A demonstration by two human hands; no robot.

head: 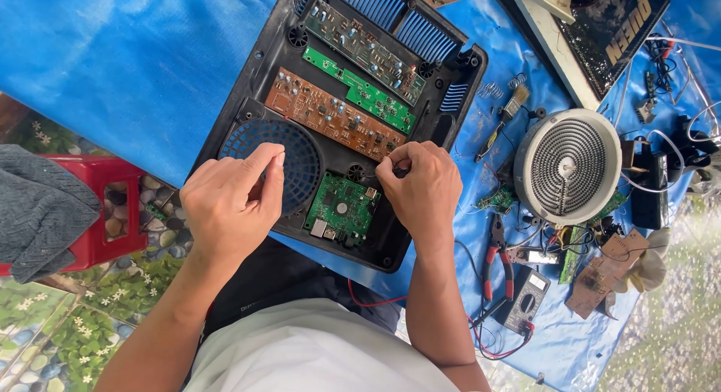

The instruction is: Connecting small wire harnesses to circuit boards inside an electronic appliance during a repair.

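A black plastic appliance base (300, 16) lies open on a blue sheet. Inside it sit a brown circuit board (330, 114), two long green circuit boards (360, 91), and a small square green board (342, 208) at the near edge. A round blue fan grille (300, 148) fills its near left corner. My left hand (229, 204) rests over that grille, thumb and forefinger pinched together; whether they hold anything is hidden. My right hand (420, 185) is curled at the inner edge beside the small green board, fingertips pressed on a small dark part.
A round coil heating element (567, 167) lies to the right. Red-handled pliers (496, 257), a dark multimeter (526, 298) with red leads, a small brush (505, 118), loose boards and wires clutter the right side. A red plastic stool (105, 212) with a grey cloth (41, 204) stands left.
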